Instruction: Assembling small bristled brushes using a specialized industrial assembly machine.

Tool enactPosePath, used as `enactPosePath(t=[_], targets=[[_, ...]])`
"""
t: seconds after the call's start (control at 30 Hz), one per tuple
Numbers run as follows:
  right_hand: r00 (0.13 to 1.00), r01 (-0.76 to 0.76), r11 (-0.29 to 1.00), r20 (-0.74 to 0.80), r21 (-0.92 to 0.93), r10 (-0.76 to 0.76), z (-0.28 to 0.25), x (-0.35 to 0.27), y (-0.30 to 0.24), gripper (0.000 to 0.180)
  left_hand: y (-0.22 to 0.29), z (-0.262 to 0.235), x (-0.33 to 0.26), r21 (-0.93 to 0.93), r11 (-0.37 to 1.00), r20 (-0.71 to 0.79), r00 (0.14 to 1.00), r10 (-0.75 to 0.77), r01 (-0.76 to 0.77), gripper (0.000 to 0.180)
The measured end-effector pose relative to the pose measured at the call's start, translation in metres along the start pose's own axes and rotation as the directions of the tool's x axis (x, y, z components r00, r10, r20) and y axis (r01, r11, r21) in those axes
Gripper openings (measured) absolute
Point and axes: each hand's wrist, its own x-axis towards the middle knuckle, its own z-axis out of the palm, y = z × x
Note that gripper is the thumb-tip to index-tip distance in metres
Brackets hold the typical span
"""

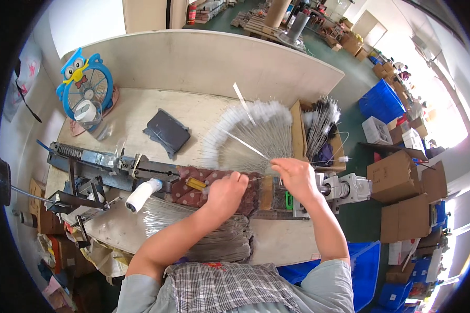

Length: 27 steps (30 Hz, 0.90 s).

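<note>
My left hand (228,194) is closed, fingers pinched on a thin wire (259,178) that runs toward my right hand. My right hand (296,176) is also closed, its fingertips on the lower end of a narrow white strip (246,144) that slants up and left. Behind them a fanned pile of thin wire brushes (256,128) with white bristle ends covers the table; another white strip (244,103) sticks up over it. Under my left hand lies a brown dotted cloth (185,195), with a yellow-handled tool (196,183) on it. Plastic-wrapped wires (219,240) lie nearest my body.
A metal bench device (109,161) stands left, a motor-like machine (344,188) right. Also on the table are a white bottle-like roll (142,195), a dark folded pouch (167,131), a blue owl-shaped fan (86,86) and a cardboard box (299,128) of wire brushes. A low partition (203,57) closes the back.
</note>
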Motion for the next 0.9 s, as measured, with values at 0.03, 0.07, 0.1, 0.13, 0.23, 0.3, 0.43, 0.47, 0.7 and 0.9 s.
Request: enactPosePath(t=[0.03, 0.07, 0.1, 0.13, 0.23, 0.3, 0.43, 0.47, 0.7, 0.9], targets=[[0.999, -0.025, 1.0, 0.037, -0.013, 0.025, 0.003, -0.003, 0.005, 0.017, -0.006, 0.007, 0.003, 0.151, 0.989, 0.078, 0.997, -0.001, -0.011, 0.011], [0.996, -0.05, 0.998, 0.073, -0.025, 0.051, 0.003, -0.005, 0.009, 0.017, -0.009, 0.012, 0.005, 0.147, 0.989, 0.041, 0.999, -0.001, -0.005, 0.006], [0.996, -0.05, 0.999, 0.071, -0.015, 0.051, 0.002, -0.007, 0.012, 0.017, -0.013, 0.014, 0.006, 0.156, 0.988, 0.045, 0.999, -0.002, -0.005, 0.006], [0.985, -0.077, 0.997, 0.153, 0.013, 0.074, 0.0, -0.009, 0.014, 0.017, -0.016, 0.015, 0.009, 0.159, 0.987, 0.071, 0.997, 0.024, -0.035, 0.004], [0.943, -0.225, 0.958, 0.286, 0.18, 0.167, -0.016, -0.003, 0.003, 0.017, -0.022, 0.016, 0.02, 0.227, 0.972, 0.131, 0.991, 0.029, -0.059, 0.002], [0.904, -0.235, 0.96, 0.396, 0.15, 0.159, -0.021, 0.004, -0.003, 0.013, -0.034, 0.017, 0.042, 0.289, 0.956, 0.162, 0.987, 0.009, -0.056, 0.004], [0.952, 0.197, 0.942, 0.176, 0.272, -0.25, 0.011, 0.027, -0.033, 0.01, -0.04, 0.011, 0.059, 0.363, 0.925, -0.011, 0.992, 0.125, -0.113, 0.008], [0.952, 0.203, 0.937, 0.168, 0.283, -0.257, 0.019, 0.033, -0.039, 0.01, -0.036, 0.007, 0.055, 0.214, 0.976, -0.131, 0.989, 0.069, -0.04, 0.007], [0.895, 0.401, 0.871, 0.081, 0.283, -0.439, 0.079, 0.047, -0.082, 0.006, -0.045, -0.058, -0.092, -0.304, 0.908, 0.052, 0.957, -0.286, 0.287, 0.013], [0.918, 0.306, 0.935, 0.205, 0.18, -0.34, 0.107, 0.055, -0.112, 0.007, -0.082, -0.091, -0.126, -0.91, -0.281, 0.406, 0.516, -0.754, 0.306, 0.052]])
